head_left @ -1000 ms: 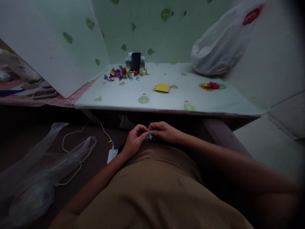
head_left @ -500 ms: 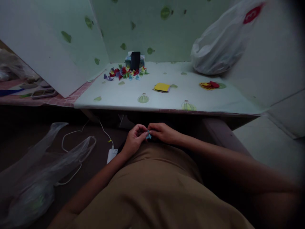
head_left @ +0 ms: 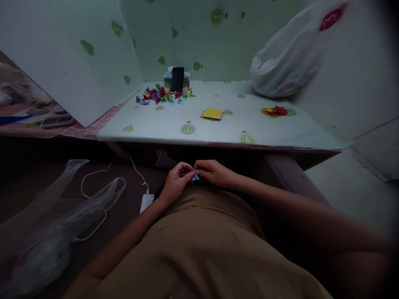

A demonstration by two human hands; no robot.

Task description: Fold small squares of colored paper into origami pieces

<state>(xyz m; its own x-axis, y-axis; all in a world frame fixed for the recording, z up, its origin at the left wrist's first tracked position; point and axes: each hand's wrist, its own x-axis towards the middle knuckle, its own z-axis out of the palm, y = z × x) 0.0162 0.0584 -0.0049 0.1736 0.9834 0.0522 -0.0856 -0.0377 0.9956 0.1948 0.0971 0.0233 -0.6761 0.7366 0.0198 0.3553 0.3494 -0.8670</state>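
Observation:
A small piece of folded light-blue paper (head_left: 195,176) is pinched between my two hands, just above my lap and in front of the table edge. My left hand (head_left: 178,179) grips it from the left between thumb and fingers. From the right, my right hand (head_left: 215,172) pinches it with thumb and forefinger. My fingers cover part of the paper, so its full shape is hidden. On the table (head_left: 149,128) lies a pile of small folded paper cranes (head_left: 162,95) in several colours.
A black phone (head_left: 177,79) leans on a tissue box (head_left: 167,79) behind the cranes. A stack of yellow paper (head_left: 212,113) and red and yellow paper pieces (head_left: 274,111) lie rightward. A white plastic bag (head_left: 277,70) stands back right; a clear bag (head_left: 46,257) and white power bank (head_left: 146,202) are left.
Both hands keep their pinch on the blue paper in nearly the same spot. The paper's visible part has shifted very slightly; nothing on the table has moved.

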